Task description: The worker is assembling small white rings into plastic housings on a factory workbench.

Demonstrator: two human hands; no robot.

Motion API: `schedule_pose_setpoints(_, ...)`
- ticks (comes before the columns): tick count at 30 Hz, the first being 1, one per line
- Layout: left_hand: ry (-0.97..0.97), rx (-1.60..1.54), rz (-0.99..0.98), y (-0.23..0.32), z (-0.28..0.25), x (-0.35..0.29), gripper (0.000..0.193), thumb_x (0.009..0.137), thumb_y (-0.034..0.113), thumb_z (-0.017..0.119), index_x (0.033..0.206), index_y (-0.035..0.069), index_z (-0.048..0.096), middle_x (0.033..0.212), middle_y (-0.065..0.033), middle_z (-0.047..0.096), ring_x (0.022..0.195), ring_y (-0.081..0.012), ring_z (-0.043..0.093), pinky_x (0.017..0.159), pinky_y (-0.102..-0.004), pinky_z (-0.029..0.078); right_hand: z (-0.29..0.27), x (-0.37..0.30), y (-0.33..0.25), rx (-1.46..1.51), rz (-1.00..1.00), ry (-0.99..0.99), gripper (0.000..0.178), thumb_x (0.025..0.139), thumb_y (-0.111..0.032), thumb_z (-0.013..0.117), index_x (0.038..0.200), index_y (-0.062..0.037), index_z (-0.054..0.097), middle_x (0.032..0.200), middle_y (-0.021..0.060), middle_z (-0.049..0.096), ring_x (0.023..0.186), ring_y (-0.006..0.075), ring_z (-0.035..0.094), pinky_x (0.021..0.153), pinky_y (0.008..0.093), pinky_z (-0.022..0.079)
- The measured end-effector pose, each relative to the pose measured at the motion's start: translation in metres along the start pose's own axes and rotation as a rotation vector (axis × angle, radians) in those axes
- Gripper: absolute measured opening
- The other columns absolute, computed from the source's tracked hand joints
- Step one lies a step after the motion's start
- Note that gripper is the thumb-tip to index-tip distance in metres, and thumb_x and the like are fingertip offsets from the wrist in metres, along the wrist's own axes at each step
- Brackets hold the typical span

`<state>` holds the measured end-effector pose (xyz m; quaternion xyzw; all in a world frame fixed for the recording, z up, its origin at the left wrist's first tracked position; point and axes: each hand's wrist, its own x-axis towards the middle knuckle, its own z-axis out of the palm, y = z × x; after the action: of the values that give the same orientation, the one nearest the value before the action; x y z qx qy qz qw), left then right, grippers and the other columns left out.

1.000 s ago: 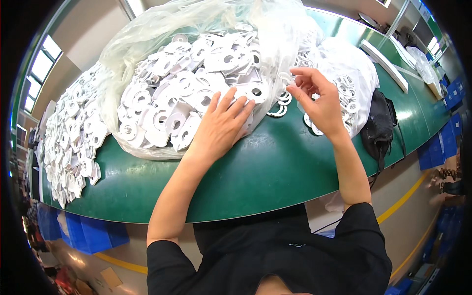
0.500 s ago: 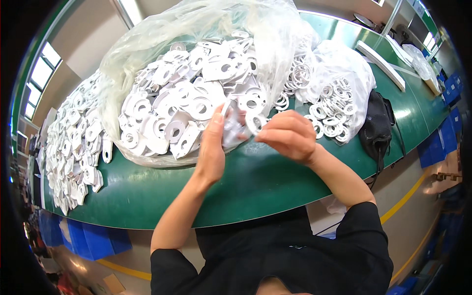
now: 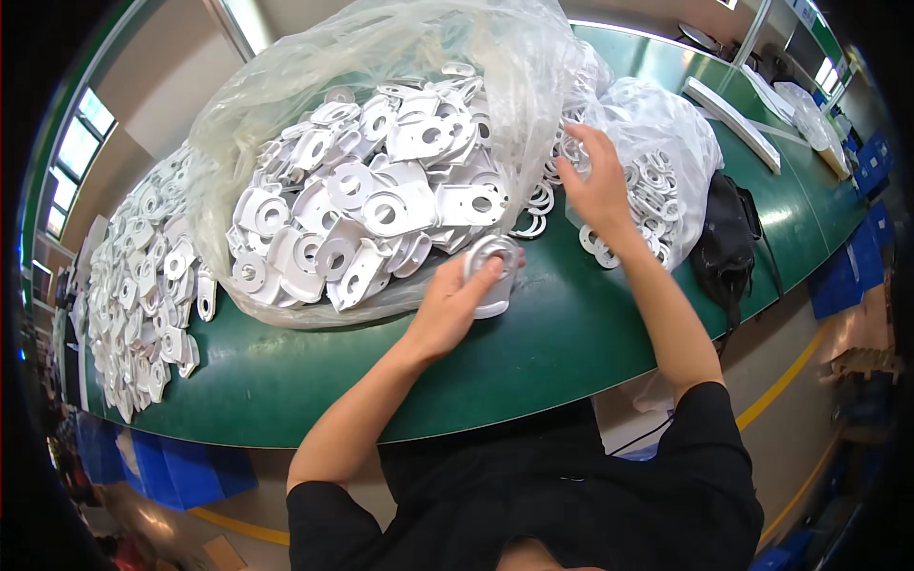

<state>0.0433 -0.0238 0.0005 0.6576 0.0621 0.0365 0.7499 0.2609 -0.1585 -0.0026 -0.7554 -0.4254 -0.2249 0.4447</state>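
Between its thumb and fingers my left hand (image 3: 447,309) grips a white plastic bracket (image 3: 493,307) with a round opening, just off the near edge of a big clear bag (image 3: 314,312). White brackets (image 3: 386,211) with round holes fill that bag in a heap. Farther right, my right hand (image 3: 598,190) reaches over a pile of white rings (image 3: 538,205), its thumb and fingers apart around some of them. A smaller clear bag (image 3: 700,143) next to this hand holds more rings (image 3: 657,195).
Another heap of white brackets (image 3: 143,295) covers the left end of the green table (image 3: 562,352). A black bag (image 3: 728,238) with a strap lies at the right, and a long white bar (image 3: 733,124) sits behind it. Blue bins (image 3: 181,466) stand below the table.
My right hand has left the bracket and gone up and right to the rings. My left hand has shifted right and slightly down, the bracket now tilted with its round opening upward.
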Motion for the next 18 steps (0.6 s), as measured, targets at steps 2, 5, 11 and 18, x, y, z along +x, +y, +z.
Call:
schedule_pose_setpoints(2, 0.004, 0.367, 0.211, 0.001, 0.006, 0.010, 0.029, 0.092, 0.023, 0.055, 0.116, 0.007, 0.058, 0.118, -0.0139, 0.059, 0.113, -0.0276, 0.054, 0.095, -0.0383, 0.042, 0.004, 0.019, 0.030, -0.249, -0.045, 0.025, 0.047, 0.078, -0.019, 0.068, 0.120, 0.0002, 0.055, 0.113, 0.0189, 0.060, 0.108, 0.0362, 0.055, 0.094, 0.0403, 0.043)
schedule_pose_setpoints(5, 0.020, 1.460, 0.895, 0.013, -0.008, 0.043, 0.028, 0.091, 0.019, 0.055, 0.117, 0.008, 0.058, 0.123, -0.0104, 0.059, 0.112, -0.0308, 0.055, 0.097, -0.0356, 0.040, 0.008, 0.049, 0.044, -0.367, -0.056, -0.263, 0.064, 0.075, -0.030, 0.071, 0.125, 0.0014, 0.050, 0.121, 0.0215, 0.056, 0.115, 0.0369, 0.052, 0.098, 0.0416, 0.040)
schedule_pose_setpoints(11, 0.366, 0.876, 0.490, 0.003, -0.022, 0.113, 0.024, 0.089, 0.024, 0.053, 0.103, 0.005, 0.059, 0.094, -0.0225, 0.064, 0.086, -0.0419, 0.060, 0.076, -0.0459, 0.046, 0.014, 0.081, 0.063, -0.261, 0.068, -0.495, 0.068, 0.068, -0.036, 0.075, 0.122, 0.0000, 0.054, 0.120, 0.0218, 0.057, 0.112, 0.0337, 0.054, 0.098, 0.0394, 0.041)
schedule_pose_setpoints(18, 0.693, 0.803, 0.543, 0.000, -0.032, 0.164, 0.027, 0.091, 0.025, 0.048, 0.098, 0.000, 0.057, 0.088, -0.0260, 0.063, 0.084, -0.0445, 0.059, 0.075, -0.0501, 0.044, 0.002, 0.052, 0.023, -0.229, 0.055, -0.564, 0.046, 0.070, -0.025, 0.070, 0.110, -0.0048, 0.060, 0.108, 0.0136, 0.062, 0.102, 0.0286, 0.059, 0.089, 0.0349, 0.047)
